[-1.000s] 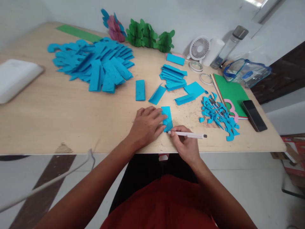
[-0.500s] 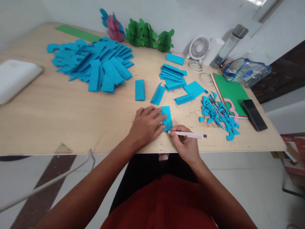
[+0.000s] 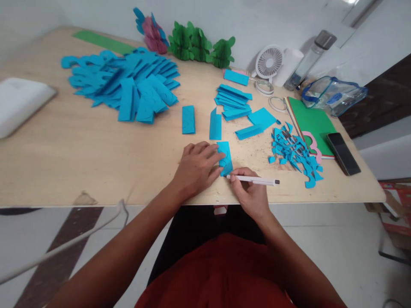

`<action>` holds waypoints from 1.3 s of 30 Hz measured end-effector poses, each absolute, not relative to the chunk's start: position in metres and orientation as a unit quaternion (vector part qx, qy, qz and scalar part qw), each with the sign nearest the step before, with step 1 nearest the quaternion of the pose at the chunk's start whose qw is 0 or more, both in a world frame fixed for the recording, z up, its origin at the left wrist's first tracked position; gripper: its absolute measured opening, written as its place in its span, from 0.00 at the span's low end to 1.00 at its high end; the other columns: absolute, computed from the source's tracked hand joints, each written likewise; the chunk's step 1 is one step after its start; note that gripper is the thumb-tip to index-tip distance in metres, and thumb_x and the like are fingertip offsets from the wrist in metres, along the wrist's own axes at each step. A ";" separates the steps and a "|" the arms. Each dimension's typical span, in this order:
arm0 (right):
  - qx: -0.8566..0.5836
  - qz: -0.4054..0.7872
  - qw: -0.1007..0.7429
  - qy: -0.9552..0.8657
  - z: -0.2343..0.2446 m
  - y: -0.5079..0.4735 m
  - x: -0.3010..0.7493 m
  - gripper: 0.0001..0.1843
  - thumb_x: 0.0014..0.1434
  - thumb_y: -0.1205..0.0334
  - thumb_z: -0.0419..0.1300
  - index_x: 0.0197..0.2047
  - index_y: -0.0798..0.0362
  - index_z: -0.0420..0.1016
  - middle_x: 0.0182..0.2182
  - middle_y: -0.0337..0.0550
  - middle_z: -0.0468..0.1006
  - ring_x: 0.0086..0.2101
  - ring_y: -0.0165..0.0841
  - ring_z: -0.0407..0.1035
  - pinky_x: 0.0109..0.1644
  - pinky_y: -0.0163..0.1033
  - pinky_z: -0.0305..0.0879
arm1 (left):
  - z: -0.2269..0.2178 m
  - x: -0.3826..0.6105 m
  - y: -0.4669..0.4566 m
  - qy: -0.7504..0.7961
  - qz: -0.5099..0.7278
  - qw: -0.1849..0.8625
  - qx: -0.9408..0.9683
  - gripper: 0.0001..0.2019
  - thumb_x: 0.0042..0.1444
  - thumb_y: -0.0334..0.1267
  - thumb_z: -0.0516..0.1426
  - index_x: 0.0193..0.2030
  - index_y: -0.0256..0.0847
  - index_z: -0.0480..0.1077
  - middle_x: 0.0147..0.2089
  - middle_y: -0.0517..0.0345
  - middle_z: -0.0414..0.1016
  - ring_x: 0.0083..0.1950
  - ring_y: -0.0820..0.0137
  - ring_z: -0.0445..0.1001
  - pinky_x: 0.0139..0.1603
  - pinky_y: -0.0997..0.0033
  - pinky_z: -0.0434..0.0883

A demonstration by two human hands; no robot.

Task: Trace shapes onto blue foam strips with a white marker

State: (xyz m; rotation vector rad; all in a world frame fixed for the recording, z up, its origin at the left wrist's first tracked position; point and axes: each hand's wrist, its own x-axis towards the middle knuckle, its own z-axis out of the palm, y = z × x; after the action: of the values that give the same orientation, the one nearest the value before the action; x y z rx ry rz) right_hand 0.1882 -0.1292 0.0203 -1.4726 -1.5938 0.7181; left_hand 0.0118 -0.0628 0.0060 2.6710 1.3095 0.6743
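Note:
A folded blue paper strip [image 3: 226, 155] lies near the front edge of the wooden table [image 3: 80, 149]. My left hand [image 3: 197, 168] lies flat on the strip's left side, fingers stretched over it and pressing it down. My right hand [image 3: 250, 192] is closed round a white pen [image 3: 255, 181], whose tip touches the strip's lower end. Two more folded blue strips [image 3: 215, 124] lie just beyond, one lying flat [image 3: 188, 119] further left.
A large heap of cut blue pieces [image 3: 128, 85] fills the back left. A stack of blue strips [image 3: 233, 100], blue scraps [image 3: 293, 152], green paper [image 3: 313, 124], a phone [image 3: 342, 153], a small fan [image 3: 269, 63], a bottle [image 3: 308, 60] and a clear pouch [image 3: 334, 96] sit on the right. A white object [image 3: 19, 102] lies far left.
The folded strip beyond my hands has swung from a slant to standing almost straight. Both hands stay on the strip and pen, barely shifted.

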 end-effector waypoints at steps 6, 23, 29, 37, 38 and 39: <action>-0.586 0.288 0.413 -0.635 0.020 -0.129 0.188 0.05 0.61 0.62 0.57 0.34 0.50 0.74 0.31 0.42 0.80 0.32 0.34 0.73 0.37 0.40 0.69 | 0.007 0.012 -0.063 0.428 0.223 0.047 0.874 0.15 0.63 0.41 0.52 0.52 0.44 0.75 0.58 0.47 0.75 0.60 0.50 0.67 0.56 0.46 0.61; -0.590 0.281 0.409 -0.637 0.023 -0.129 0.188 0.05 0.60 0.63 0.57 0.34 0.50 0.74 0.30 0.42 0.80 0.32 0.34 0.73 0.38 0.40 0.69 | 0.009 0.012 -0.064 0.427 0.226 0.054 0.874 0.15 0.63 0.41 0.52 0.53 0.45 0.74 0.59 0.47 0.74 0.60 0.50 0.66 0.57 0.46 0.61; -0.590 0.284 0.411 -0.635 0.021 -0.130 0.188 0.05 0.60 0.62 0.57 0.35 0.49 0.74 0.31 0.41 0.80 0.32 0.34 0.73 0.38 0.40 0.69 | 0.009 0.012 -0.063 0.426 0.224 0.052 0.875 0.15 0.63 0.41 0.52 0.52 0.44 0.74 0.59 0.47 0.74 0.60 0.50 0.67 0.57 0.45 0.61; -0.589 0.289 0.414 -0.631 0.020 -0.130 0.189 0.05 0.60 0.62 0.58 0.35 0.49 0.75 0.31 0.41 0.80 0.33 0.34 0.74 0.38 0.40 0.69 | 0.008 0.012 -0.064 0.426 0.223 0.052 0.875 0.15 0.64 0.41 0.51 0.52 0.45 0.74 0.59 0.46 0.74 0.60 0.50 0.66 0.57 0.45 0.61; -0.588 0.291 0.415 -0.630 0.020 -0.130 0.189 0.05 0.60 0.62 0.58 0.35 0.49 0.75 0.31 0.41 0.80 0.33 0.34 0.74 0.38 0.40 0.69 | 0.008 0.012 -0.063 0.426 0.224 0.053 0.875 0.15 0.64 0.41 0.51 0.53 0.45 0.74 0.59 0.46 0.74 0.60 0.50 0.66 0.56 0.45 0.61; -0.588 0.293 0.416 -0.629 0.020 -0.130 0.189 0.05 0.61 0.62 0.58 0.35 0.49 0.75 0.31 0.42 0.80 0.33 0.34 0.74 0.38 0.40 0.69 | 0.008 0.012 -0.063 0.426 0.225 0.054 0.875 0.15 0.64 0.41 0.51 0.52 0.45 0.74 0.59 0.46 0.74 0.60 0.50 0.66 0.56 0.45 0.61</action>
State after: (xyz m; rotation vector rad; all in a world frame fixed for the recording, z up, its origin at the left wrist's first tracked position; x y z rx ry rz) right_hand 0.1888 -0.1297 0.0199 -1.4759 -1.5794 0.7361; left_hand 0.0123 -0.0634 0.0082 2.6580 1.2931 0.6830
